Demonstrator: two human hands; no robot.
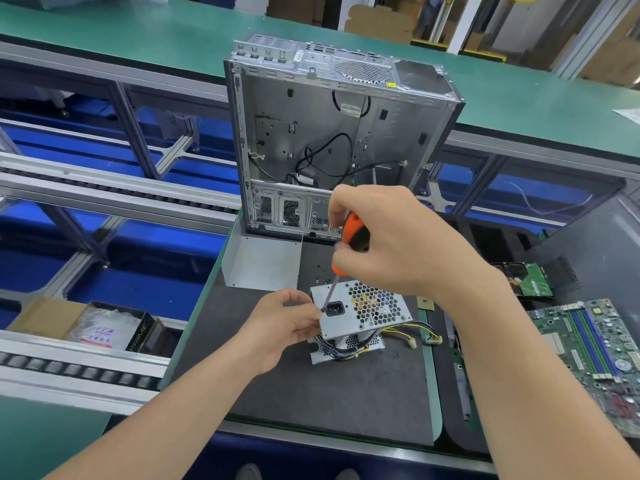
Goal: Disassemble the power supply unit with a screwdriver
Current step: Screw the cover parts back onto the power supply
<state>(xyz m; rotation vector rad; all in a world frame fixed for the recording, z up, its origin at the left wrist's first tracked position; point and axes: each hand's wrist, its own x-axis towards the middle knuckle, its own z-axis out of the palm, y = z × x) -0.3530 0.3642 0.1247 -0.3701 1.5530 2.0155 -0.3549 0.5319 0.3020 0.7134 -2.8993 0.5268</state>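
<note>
The silver power supply unit stands on the dark mat, its honeycomb grille and black power socket facing up, coloured cables spilling from its lower side. My right hand grips the orange-and-black screwdriver above it. The shaft slants down and the tip meets the top face just left of the socket. My left hand holds the unit's left edge, fingers curled against it.
An emptied computer case stands upright behind the unit, with a grey metal panel at its foot. A hard drive and a green motherboard lie to the right. Roller conveyors and a cardboard box sit on the left.
</note>
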